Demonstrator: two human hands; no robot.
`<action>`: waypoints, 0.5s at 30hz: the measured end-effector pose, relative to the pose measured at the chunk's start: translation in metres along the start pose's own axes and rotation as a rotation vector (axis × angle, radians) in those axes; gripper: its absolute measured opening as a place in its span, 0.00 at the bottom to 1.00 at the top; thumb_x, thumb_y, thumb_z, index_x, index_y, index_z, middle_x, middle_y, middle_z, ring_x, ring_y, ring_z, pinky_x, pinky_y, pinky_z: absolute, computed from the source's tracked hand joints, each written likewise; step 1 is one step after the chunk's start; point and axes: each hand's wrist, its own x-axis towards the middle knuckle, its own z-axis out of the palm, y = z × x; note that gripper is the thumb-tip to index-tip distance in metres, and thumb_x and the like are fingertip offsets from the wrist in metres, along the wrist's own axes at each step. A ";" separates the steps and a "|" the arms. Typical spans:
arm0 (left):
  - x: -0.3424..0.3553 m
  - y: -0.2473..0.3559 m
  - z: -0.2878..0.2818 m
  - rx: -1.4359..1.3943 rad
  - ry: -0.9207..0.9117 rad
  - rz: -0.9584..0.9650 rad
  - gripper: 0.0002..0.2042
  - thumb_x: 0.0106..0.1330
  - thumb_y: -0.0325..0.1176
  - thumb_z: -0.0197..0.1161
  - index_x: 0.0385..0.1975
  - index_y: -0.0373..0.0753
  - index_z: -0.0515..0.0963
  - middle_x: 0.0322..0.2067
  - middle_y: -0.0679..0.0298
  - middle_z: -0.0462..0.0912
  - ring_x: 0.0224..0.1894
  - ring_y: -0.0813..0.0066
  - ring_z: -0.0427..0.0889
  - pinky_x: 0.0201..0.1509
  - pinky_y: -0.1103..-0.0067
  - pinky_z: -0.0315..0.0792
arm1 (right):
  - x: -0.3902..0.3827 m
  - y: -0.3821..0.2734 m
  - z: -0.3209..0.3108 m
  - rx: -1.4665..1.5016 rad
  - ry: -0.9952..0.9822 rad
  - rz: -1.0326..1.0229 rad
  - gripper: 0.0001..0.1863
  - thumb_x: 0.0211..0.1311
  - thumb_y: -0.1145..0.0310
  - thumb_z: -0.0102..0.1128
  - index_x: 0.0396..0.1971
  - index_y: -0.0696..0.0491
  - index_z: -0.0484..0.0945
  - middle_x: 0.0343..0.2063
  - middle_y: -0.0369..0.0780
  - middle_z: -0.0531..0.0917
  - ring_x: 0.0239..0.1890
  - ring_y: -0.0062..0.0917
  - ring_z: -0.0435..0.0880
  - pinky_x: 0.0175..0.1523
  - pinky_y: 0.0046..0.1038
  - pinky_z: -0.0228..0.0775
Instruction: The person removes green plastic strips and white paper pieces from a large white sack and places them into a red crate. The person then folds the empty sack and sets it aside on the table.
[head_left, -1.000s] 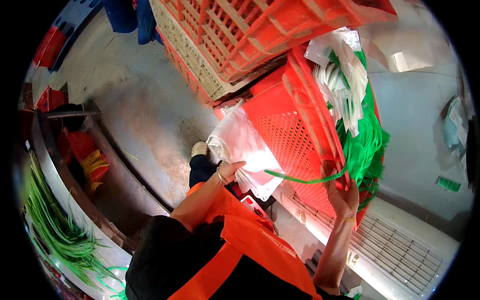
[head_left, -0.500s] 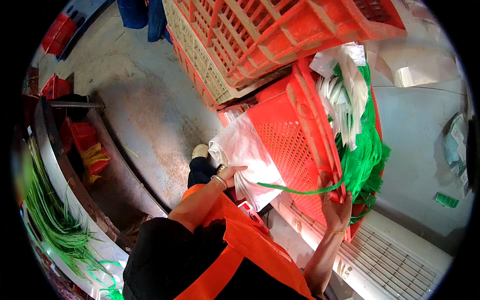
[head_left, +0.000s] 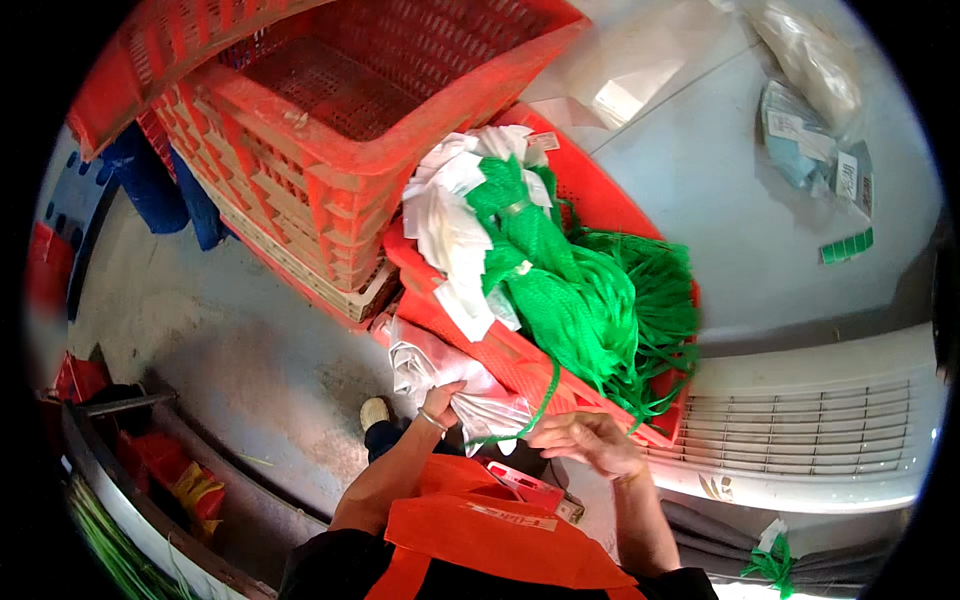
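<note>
My left hand [head_left: 441,404] is closed on the edge of a crumpled white plastic sack [head_left: 482,414], which hangs against the near side of a red plastic basket [head_left: 560,385]. My right hand [head_left: 590,442] is at the sack's right end, fingers stretched out to the left. Whether its fingertips touch the sack is hard to tell. A thin green strand [head_left: 546,405] runs from the basket rim down across the sack. Inside the basket lie bundles of green mesh netting [head_left: 570,310], with white paper tags [head_left: 448,225] clustered at their left end.
Stacked red crates [head_left: 320,150] stand at the upper left of the basket. A white grilled panel [head_left: 800,430] lies at the right. Packets in clear plastic [head_left: 815,135] are on the floor. At the lower left, a metal-edged bench [head_left: 130,500] carries long green stalks [head_left: 125,540].
The view has swung right, showing the basket from above. My right hand has come off the basket's rim and moved left toward the sack. My left hand keeps its hold on the sack.
</note>
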 end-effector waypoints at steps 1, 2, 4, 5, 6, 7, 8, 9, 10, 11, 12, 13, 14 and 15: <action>0.005 0.000 -0.003 0.029 0.018 0.001 0.15 0.63 0.27 0.47 0.48 0.27 0.66 0.45 0.49 0.74 0.47 0.55 0.75 0.54 0.62 0.69 | -0.004 -0.018 -0.007 -0.293 0.035 -0.158 0.16 0.62 0.64 0.51 0.40 0.63 0.74 0.39 0.48 0.79 0.42 0.33 0.79 0.46 0.32 0.73; 0.009 -0.001 -0.012 0.054 0.040 -0.004 0.15 0.63 0.27 0.47 0.47 0.27 0.66 0.45 0.49 0.74 0.47 0.55 0.75 0.54 0.63 0.69 | -0.006 -0.042 -0.008 -0.195 0.132 -0.275 0.14 0.61 0.64 0.53 0.32 0.63 0.76 0.34 0.46 0.80 0.39 0.30 0.80 0.44 0.31 0.74; -0.002 0.007 0.014 0.185 0.105 0.069 0.14 0.62 0.25 0.46 0.46 0.25 0.66 0.44 0.49 0.74 0.46 0.56 0.76 0.53 0.64 0.70 | 0.005 -0.075 -0.054 -0.408 0.367 -0.435 0.12 0.63 0.65 0.50 0.29 0.58 0.75 0.28 0.42 0.80 0.30 0.25 0.80 0.35 0.28 0.74; -0.003 0.007 0.007 0.227 0.117 0.113 0.14 0.61 0.25 0.47 0.45 0.24 0.67 0.43 0.50 0.75 0.44 0.57 0.77 0.52 0.66 0.71 | 0.021 -0.100 -0.069 -0.605 0.585 -0.406 0.13 0.62 0.62 0.51 0.31 0.58 0.75 0.28 0.38 0.79 0.30 0.20 0.78 0.37 0.25 0.72; -0.001 0.005 -0.008 0.221 0.072 0.084 0.14 0.61 0.24 0.47 0.45 0.24 0.67 0.42 0.51 0.75 0.44 0.58 0.77 0.52 0.66 0.71 | 0.038 -0.116 -0.099 -0.635 0.545 -0.489 0.14 0.62 0.61 0.52 0.33 0.58 0.76 0.28 0.35 0.78 0.30 0.16 0.75 0.37 0.20 0.68; 0.004 0.004 -0.019 0.215 0.030 0.057 0.13 0.61 0.24 0.47 0.44 0.24 0.68 0.42 0.51 0.76 0.43 0.59 0.77 0.51 0.67 0.72 | 0.060 -0.135 -0.127 -0.829 0.538 -0.514 0.14 0.62 0.62 0.51 0.34 0.59 0.76 0.28 0.33 0.78 0.31 0.15 0.73 0.36 0.17 0.64; -0.022 0.004 0.015 0.331 0.180 0.087 0.13 0.60 0.23 0.49 0.44 0.25 0.69 0.41 0.53 0.76 0.43 0.60 0.77 0.51 0.67 0.72 | 0.086 -0.144 -0.170 -0.986 0.548 -0.566 0.15 0.62 0.61 0.52 0.36 0.60 0.75 0.29 0.32 0.77 0.31 0.14 0.71 0.34 0.17 0.63; -0.031 -0.002 0.022 0.410 0.250 0.189 0.13 0.58 0.20 0.51 0.44 0.28 0.70 0.40 0.54 0.77 0.43 0.61 0.77 0.51 0.67 0.72 | 0.114 -0.146 -0.212 -0.940 0.569 -0.604 0.16 0.62 0.62 0.52 0.38 0.62 0.75 0.30 0.33 0.78 0.33 0.14 0.73 0.37 0.18 0.65; -0.031 -0.008 0.013 0.340 0.193 0.237 0.14 0.57 0.20 0.52 0.44 0.30 0.70 0.40 0.56 0.77 0.42 0.62 0.78 0.49 0.68 0.72 | 0.143 -0.150 -0.254 -0.973 0.621 -0.631 0.19 0.60 0.61 0.53 0.41 0.63 0.74 0.33 0.39 0.80 0.36 0.21 0.77 0.42 0.23 0.68; -0.030 -0.011 -0.002 0.271 0.141 0.291 0.15 0.55 0.19 0.54 0.43 0.32 0.71 0.39 0.57 0.77 0.40 0.62 0.78 0.48 0.68 0.73 | 0.171 -0.164 -0.271 -1.083 0.699 -0.639 0.20 0.59 0.59 0.55 0.41 0.62 0.74 0.35 0.42 0.80 0.37 0.26 0.78 0.43 0.26 0.68; -0.024 -0.013 -0.024 0.283 0.185 0.315 0.15 0.54 0.19 0.54 0.43 0.32 0.71 0.39 0.58 0.77 0.39 0.63 0.78 0.47 0.69 0.73 | 0.196 -0.174 -0.281 -1.183 0.776 -0.642 0.21 0.58 0.58 0.56 0.42 0.62 0.73 0.36 0.45 0.80 0.38 0.31 0.78 0.44 0.29 0.69; -0.015 -0.013 -0.051 0.292 0.233 0.335 0.15 0.54 0.19 0.55 0.43 0.33 0.72 0.38 0.58 0.77 0.38 0.63 0.77 0.45 0.69 0.73 | 0.218 -0.178 -0.290 -1.280 0.854 -0.642 0.22 0.56 0.57 0.57 0.42 0.61 0.73 0.38 0.48 0.79 0.39 0.36 0.79 0.45 0.32 0.69; -0.015 -0.015 -0.067 0.309 0.281 0.347 0.15 0.53 0.19 0.56 0.43 0.33 0.72 0.38 0.59 0.77 0.37 0.64 0.77 0.44 0.70 0.73 | 0.236 -0.176 -0.305 -1.327 0.851 -0.624 0.24 0.55 0.55 0.57 0.42 0.61 0.73 0.39 0.50 0.78 0.41 0.39 0.78 0.46 0.34 0.69; -0.019 -0.015 -0.071 0.340 0.319 0.351 0.15 0.53 0.19 0.56 0.42 0.33 0.72 0.37 0.60 0.77 0.36 0.65 0.77 0.43 0.70 0.73 | 0.252 -0.177 -0.322 -1.372 0.860 -0.610 0.26 0.54 0.53 0.57 0.43 0.61 0.73 0.41 0.52 0.77 0.42 0.43 0.77 0.48 0.36 0.68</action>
